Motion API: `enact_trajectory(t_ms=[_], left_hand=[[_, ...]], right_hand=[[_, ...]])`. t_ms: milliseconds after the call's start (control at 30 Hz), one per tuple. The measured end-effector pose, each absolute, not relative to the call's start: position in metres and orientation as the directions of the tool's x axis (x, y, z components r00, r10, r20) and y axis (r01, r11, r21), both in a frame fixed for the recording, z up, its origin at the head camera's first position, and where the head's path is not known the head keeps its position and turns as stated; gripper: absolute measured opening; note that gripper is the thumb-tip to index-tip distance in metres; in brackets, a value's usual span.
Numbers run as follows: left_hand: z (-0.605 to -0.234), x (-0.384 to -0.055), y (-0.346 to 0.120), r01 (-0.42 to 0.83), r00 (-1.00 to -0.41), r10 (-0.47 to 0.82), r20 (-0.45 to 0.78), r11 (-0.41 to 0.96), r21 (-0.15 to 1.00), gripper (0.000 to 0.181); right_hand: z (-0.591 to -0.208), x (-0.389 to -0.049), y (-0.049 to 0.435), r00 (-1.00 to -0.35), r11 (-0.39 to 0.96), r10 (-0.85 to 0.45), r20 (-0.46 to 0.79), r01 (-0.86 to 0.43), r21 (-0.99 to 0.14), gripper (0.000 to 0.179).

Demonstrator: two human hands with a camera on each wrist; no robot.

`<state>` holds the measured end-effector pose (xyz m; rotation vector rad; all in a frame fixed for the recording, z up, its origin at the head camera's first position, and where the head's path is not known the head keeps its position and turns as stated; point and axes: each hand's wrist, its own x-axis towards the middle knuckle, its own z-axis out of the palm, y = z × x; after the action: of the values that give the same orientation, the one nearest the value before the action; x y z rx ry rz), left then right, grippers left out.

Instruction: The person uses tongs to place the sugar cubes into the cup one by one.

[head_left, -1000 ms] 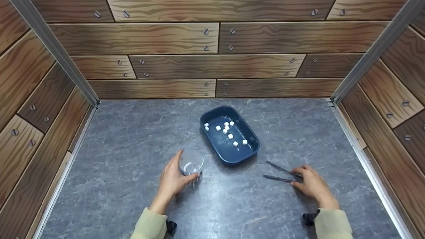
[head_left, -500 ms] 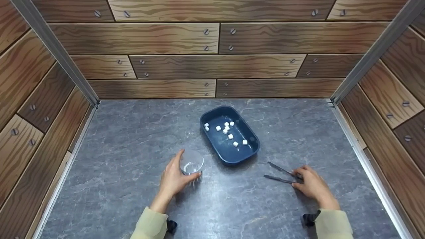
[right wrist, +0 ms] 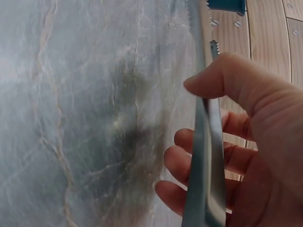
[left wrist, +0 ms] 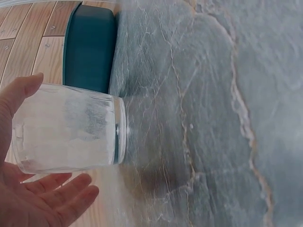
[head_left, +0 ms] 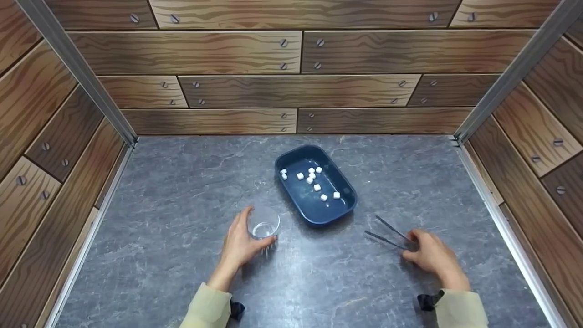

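A clear cup (left wrist: 71,130) is held upright on the table (head_left: 182,205) by the left hand (head_left: 237,246), thumb and fingers curved around its sides. The tongs (head_left: 387,241) are pinched between thumb and fingers of the right hand (head_left: 432,257) — arms spread, nothing caught between them. White cubes (head_left: 317,187) are scattered in the blue tray (head_left: 314,213), which is set between the hands and farther forward. Compared with a half second ago, the tongs are swung slightly forward, while cup and tray are unmoved — judged a better aim toward the cubes.
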<state>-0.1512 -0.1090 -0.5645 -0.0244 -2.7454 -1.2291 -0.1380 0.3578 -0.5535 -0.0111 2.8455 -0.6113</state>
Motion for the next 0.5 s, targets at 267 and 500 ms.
enact_trajectory(t_ms=[267, 500], left_hand=[[-0.5691, -0.1547, -0.1070, 0.092, -0.988, -0.040, 0.149, 0.623, 0.777, 0.096], [-0.5733, -0.1569, -0.1080, 0.089, -0.988, -0.057, 0.145, 0.559, 0.824, 0.095]], right_hand=[[-0.5473, -0.1356, 0.3550, -0.980, 0.907, -0.059, -0.188, 0.027, -0.420, 0.038], [-0.5456, -0.1341, 0.3528, -0.987, 0.903, -0.050, -0.150, 0.020, -0.430, 0.038]])
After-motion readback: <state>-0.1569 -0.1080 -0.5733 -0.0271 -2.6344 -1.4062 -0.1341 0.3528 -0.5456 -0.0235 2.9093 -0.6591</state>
